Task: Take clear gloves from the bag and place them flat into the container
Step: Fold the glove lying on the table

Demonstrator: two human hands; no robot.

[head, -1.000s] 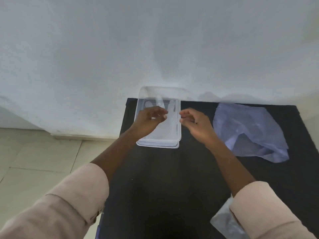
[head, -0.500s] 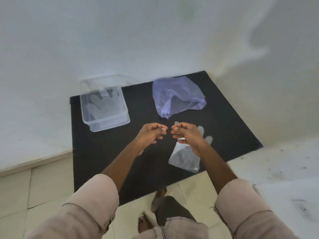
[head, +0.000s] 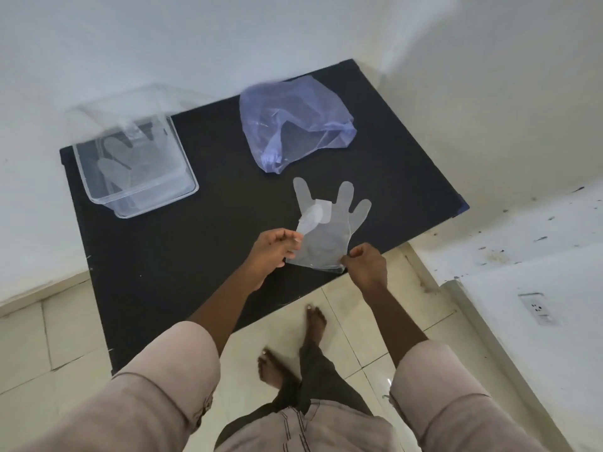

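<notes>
A clear plastic glove [head: 329,223] lies on the black table [head: 195,256] near its front edge, fingers pointing away, two of them folded over the palm. My left hand [head: 272,252] pinches its left cuff edge. My right hand [head: 367,264] pinches its right cuff corner. The clear container [head: 137,164] stands at the table's far left with clear gloves lying flat inside. The pale purple bag [head: 293,122] sits crumpled at the far middle of the table.
White walls close in behind and to the right of the table. A wall socket [head: 536,308] is low on the right. My bare feet [head: 293,347] stand on the cream tiled floor in front of the table.
My hands drew back from the container to the glove near the front edge and now pinch its cuff. The view has swung right and down.
</notes>
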